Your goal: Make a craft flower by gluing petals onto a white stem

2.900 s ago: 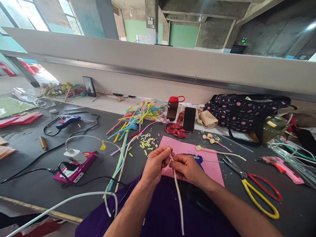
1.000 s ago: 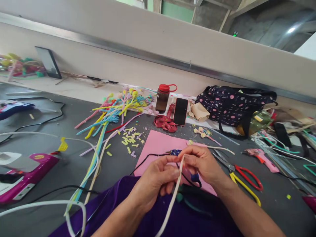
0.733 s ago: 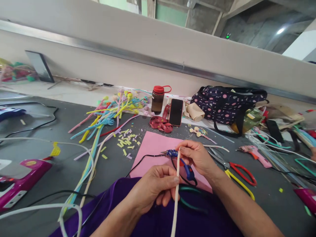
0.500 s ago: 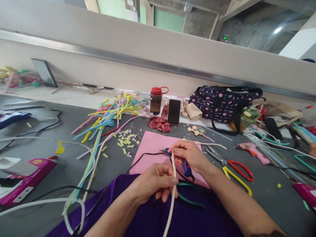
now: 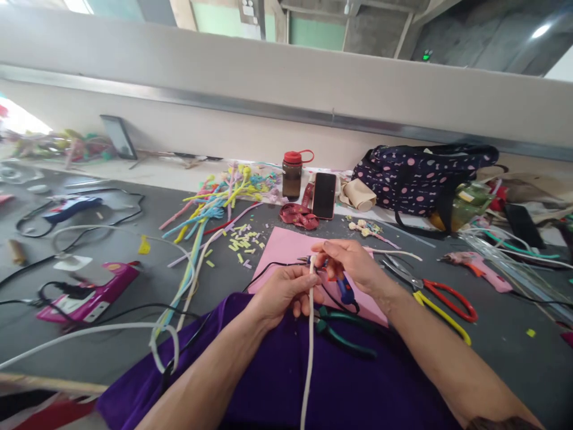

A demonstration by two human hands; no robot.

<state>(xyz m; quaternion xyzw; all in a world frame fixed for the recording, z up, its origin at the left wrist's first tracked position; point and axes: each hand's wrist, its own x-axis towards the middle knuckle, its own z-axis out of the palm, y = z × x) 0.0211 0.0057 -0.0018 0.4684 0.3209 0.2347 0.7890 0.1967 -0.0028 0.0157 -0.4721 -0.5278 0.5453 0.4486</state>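
Note:
A cream-coloured cord [image 5: 310, 358] runs from my hands down over the purple apron. My left hand [image 5: 286, 292] pinches it between thumb and fingers. Just above, my right hand [image 5: 347, 263] is closed on the cord's upper part, close to the left fingertips. Another stretch of cream cord comes out to the right behind the right hand; whether it is the same piece is hidden. Below the right hand, a blue corded tool with a metal tip [image 5: 344, 291] rests on a pink sheet [image 5: 280, 245]. Green-handled pliers [image 5: 347, 341] lie near my lap, their jaws partly hidden.
Red-and-yellow-handled cutters [image 5: 450, 300] and a pink glue gun [image 5: 486, 270] lie on the right. Small yellow-green offcuts [image 5: 242, 239] and bundled coloured cords [image 5: 215, 206] are on the left, beyond a magenta power strip [image 5: 101, 292]. A bottle [image 5: 292, 179], phone [image 5: 324, 196] and bag [image 5: 403, 179] stand behind.
The view has turned a little left, so the table's things sit farther right. My left hand has slid up the cord, closer to my right hand. Both still grip it.

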